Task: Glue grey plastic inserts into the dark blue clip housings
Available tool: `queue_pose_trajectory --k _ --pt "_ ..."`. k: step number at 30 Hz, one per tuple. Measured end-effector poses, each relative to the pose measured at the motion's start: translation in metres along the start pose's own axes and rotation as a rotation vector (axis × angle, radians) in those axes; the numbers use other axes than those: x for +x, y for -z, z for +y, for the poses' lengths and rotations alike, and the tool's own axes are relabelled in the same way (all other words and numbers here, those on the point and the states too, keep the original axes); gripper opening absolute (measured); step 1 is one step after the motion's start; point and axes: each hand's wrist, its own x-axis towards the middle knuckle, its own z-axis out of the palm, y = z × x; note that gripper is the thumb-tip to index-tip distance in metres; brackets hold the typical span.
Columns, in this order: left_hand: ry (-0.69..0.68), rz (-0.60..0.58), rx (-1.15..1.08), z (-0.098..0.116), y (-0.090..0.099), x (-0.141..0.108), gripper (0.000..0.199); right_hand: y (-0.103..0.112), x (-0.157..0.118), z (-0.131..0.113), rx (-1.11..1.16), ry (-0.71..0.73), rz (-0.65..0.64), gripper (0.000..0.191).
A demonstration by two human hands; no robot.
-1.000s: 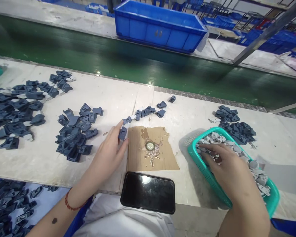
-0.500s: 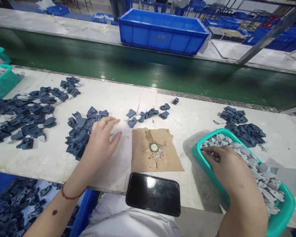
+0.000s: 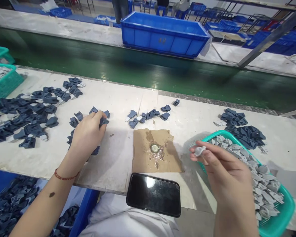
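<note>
the right hand (image 3: 228, 174) has just risen from the green basket (image 3: 288, 207) at lower right, fingers clamped on a grey piece (image 3: 199, 151); the left hand (image 3: 87, 131), left of centre, now pinches a dark piece (image 3: 104, 121), so both seem supplied.

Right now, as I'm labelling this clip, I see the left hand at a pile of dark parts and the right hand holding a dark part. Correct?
Not quite: the head view shows the right hand holding a light grey part, not a dark one. The left hand is at a pile of dark parts.
</note>
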Motion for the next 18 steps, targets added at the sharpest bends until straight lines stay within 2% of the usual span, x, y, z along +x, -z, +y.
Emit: queue_pose_trajectory --k 2,4,6,8,10,14,18 --pt "0.036 0.046 -0.113 0.003 0.006 -0.005 0.017 -0.011 0.000 0.003 0.116 -0.048 -0.116 0.017" --pt "0.068 0.060 -0.342 0.008 0.009 -0.014 0.015 -0.021 0.003 0.008 0.183 -0.117 -0.184 0.016" --pt "0.095 -0.024 -0.693 0.017 0.009 -0.025 0.023 -0.028 0.006 0.012 0.221 -0.173 -0.218 0.017" --pt "0.140 -0.161 -1.035 0.029 0.004 -0.037 0.031 -0.034 0.009 0.017 0.238 -0.207 -0.240 0.020" --pt "0.196 -0.290 -1.264 0.041 -0.003 -0.048 0.037 -0.038 0.011 0.021 0.230 -0.221 -0.250 0.024" --pt "0.285 -0.504 -1.491 0.060 -0.019 -0.063 0.031 -0.043 0.015 0.028 0.194 -0.219 -0.275 0.023" --pt "0.316 -0.502 -1.605 0.072 -0.032 -0.071 0.026 -0.044 0.017 0.034 0.195 -0.191 -0.308 0.021"
